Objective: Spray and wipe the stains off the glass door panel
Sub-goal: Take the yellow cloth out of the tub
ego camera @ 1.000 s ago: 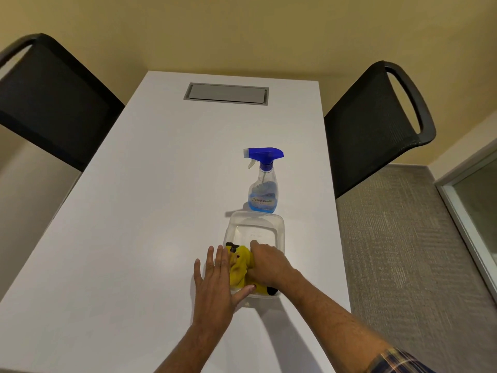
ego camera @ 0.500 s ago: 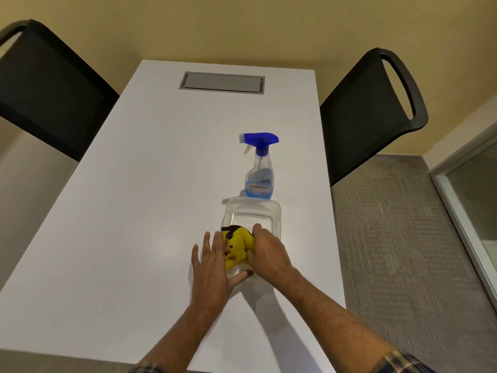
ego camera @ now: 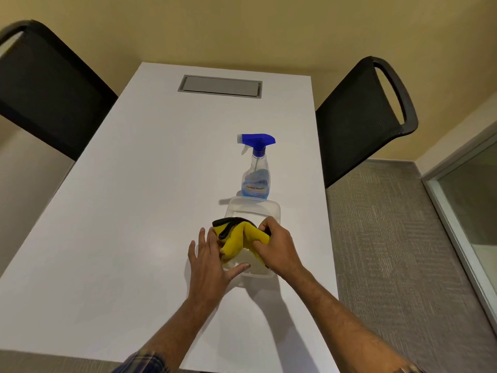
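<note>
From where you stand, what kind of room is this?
Probably an office meeting room: a long white table with a grey cable hatch, black mesh chairs beside it, and grey carpet.

A clear spray bottle [ego camera: 255, 181] with blue trigger stands upright just behind the bunched yellow, black-edged cloth [ego camera: 236, 239].

A smooth white table top [ego camera: 134, 211] with a faint sheen is shown. A matt grey metal hatch [ego camera: 220, 86] is set into it. The spray bottle [ego camera: 255, 179] is made of clear glossy plastic, with a blue plastic trigger head. The tub [ego camera: 252, 208] is of translucent plastic. The yellow cloth [ego camera: 236, 238] is soft, edged in black. Black mesh fabric covers the chair [ego camera: 360, 122]. The floor [ego camera: 390, 238] is rough grey carpet.
</note>
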Available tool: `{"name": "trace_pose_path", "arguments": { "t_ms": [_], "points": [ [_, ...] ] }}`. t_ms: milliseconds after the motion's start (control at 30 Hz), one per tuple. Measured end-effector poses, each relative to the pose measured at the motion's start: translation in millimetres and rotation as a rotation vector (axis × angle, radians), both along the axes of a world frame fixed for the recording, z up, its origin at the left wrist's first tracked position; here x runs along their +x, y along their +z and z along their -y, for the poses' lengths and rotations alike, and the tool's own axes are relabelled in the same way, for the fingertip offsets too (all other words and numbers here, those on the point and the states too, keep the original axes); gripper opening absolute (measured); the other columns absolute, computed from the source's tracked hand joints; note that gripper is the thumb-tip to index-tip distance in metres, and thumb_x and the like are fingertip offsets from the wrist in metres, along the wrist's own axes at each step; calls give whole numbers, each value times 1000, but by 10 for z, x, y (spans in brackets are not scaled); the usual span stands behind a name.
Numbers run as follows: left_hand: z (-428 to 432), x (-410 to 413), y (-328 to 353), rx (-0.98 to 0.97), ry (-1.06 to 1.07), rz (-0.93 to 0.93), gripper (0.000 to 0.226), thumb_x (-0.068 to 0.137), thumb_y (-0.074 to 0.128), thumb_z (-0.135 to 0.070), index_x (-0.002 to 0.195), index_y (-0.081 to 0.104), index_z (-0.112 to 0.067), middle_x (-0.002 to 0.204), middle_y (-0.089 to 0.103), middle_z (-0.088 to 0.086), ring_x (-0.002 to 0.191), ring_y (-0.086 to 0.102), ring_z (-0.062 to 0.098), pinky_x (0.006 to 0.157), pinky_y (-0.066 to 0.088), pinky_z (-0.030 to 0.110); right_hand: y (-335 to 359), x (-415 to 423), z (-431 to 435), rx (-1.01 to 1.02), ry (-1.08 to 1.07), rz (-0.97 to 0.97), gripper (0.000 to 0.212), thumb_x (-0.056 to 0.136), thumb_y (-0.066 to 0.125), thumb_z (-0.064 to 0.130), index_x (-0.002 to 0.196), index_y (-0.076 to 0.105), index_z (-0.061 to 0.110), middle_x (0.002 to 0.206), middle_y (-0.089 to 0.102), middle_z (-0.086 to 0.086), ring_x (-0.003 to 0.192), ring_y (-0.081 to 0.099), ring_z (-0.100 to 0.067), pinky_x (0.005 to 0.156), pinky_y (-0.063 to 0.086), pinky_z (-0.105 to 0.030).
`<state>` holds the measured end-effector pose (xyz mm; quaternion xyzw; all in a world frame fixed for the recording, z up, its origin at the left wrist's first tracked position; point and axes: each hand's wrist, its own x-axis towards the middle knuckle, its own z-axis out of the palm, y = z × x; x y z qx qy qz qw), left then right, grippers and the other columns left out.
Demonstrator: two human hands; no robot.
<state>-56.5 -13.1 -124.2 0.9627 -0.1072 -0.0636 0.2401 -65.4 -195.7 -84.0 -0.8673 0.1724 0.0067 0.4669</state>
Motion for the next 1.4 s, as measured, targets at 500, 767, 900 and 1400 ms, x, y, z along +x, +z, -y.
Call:
{"name": "trace_pose_path", "arguments": {
  "t_ms": [500,767,900,1400],
  "points": [
    [-14,48,642,-607,145,-129,44,80,80,-48,114,61,-25,103,75,-3,93,72,16,79,65,30,429,-44,200,235,7,41,21,79,69,10,93,60,22,84,64,1,79,62,-17,66,57,-30],
    [-154,191,1304,-949,96,-360,37,81,82,-40,115,73,-31,109,80,-8,99,77,9,75,62,20,1109,-252,340,524,-181,166,36,86,81,20,116,65,31,114,68,6,101,68,-15,73,61,-27],
    [-149,200,1673,-1138,113,-544,55,74,78,-49,125,65,-34,121,77,-3,109,75,20,82,64,32,1467,-409,344,657,-328,175,40,87,80,23,122,63,30,126,62,-1,110,62,-24,82,60,-39],
    [820,-293,2656,-1580,-43,-1025,53,98,61,-27,149,48,-22,143,64,10,112,72,30,93,59,51,2514,-1544,546,795,-661,367,28,85,80,15,112,75,15,112,74,-10,104,68,-29,63,61,-30]
  ]
}}
